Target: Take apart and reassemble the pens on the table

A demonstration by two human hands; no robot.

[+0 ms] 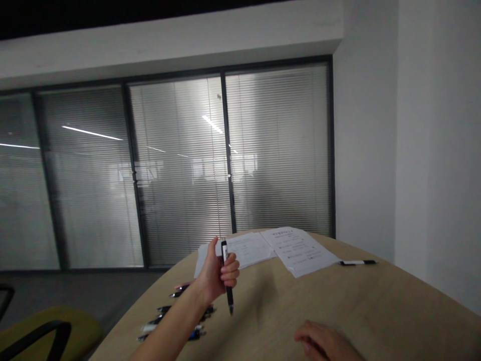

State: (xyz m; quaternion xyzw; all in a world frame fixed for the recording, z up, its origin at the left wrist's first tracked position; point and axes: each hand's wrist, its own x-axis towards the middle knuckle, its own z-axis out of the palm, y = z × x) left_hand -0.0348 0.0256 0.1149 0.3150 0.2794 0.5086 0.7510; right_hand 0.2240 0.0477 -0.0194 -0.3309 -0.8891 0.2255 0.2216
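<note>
My left hand (217, 275) is closed around a black pen (229, 297), held above the table. The pen stands nearly upright, its tip pointing down and its white-marked upper part showing beside my raised thumb. Low in the view, my right hand (323, 341) is near the table surface with its fingers curled together; nothing shows in it, and its lower part is cut off by the frame. Several pens (164, 310) lie in a loose group on the table, partly hidden behind my left forearm.
Printed paper sheets (300, 255) lie at the far side of the round-edged wooden table (285, 306). To their right is a black and white pen (358, 262). A chair (71, 326) stands at the lower left. Glass panels with blinds (278, 150) rise behind the table.
</note>
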